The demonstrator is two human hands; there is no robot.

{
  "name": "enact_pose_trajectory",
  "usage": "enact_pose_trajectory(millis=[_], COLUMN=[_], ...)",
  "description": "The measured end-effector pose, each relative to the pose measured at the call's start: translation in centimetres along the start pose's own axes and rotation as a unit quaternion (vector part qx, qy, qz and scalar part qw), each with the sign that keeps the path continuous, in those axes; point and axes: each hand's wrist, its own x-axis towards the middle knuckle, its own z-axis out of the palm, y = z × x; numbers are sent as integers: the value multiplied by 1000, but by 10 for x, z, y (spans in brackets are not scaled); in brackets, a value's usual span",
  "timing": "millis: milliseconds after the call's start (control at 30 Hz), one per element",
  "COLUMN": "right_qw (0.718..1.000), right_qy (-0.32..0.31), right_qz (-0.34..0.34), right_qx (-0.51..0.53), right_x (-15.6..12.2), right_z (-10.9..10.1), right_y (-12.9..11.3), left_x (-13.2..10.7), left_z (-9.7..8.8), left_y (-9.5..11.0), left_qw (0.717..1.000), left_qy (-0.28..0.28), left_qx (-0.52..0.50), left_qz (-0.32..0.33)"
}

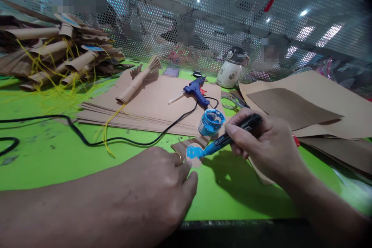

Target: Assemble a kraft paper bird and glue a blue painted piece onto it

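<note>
A small round piece of brown paper, partly covered in blue paint, lies on the green table over the tip of a pleated brown paper piece. My left hand rests at its left edge, fingers curled and fingertips pinning it; a ring is on one finger. In my right hand a black marker pen is gripped, its lower end coated in blue paint and touching the painted area. Just behind stands an uncapped jar of blue paint, with paint smeared round its rim.
A blue glue gun lies on stacked brown paper sheets, its black cord crossing the table. Beside it are a rolled paper piece, scissors and a bottle. Paper rolls with yellow string pile up left; more sheets lie right.
</note>
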Motion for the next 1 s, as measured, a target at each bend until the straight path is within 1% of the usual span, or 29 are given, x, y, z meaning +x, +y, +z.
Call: enact_pose_trajectory(millis=[133,300,433,667,833,933,1000], right_qw=[999,999,999,999,999,1000,999], right_qy=[31,36,32,5,-4,-12,-4], right_qz=[5,-17,-34,-42,-30,-5,17], right_qx=[39,18,-2,-29,-40,-3,29], right_x=[1,1,1,2,1,1,1], right_z=[1,2,2,4,3,1,0], right_y=[1,4,4,7,5,3,3], left_x=[-1,0,1,1,0,1,1], left_z=[0,0,-1,-1,-1,-1,-1], left_y=[0,0,0,-2,-2,-2,-2], left_qw=[1000,1000,1000,1000,1000,1000,1000], left_qy=[2,-2,1,1,14,12,10], left_qx=[4,5,-12,-5,-12,-18,-17], left_qz=[2,-8,4,5,5,1,5])
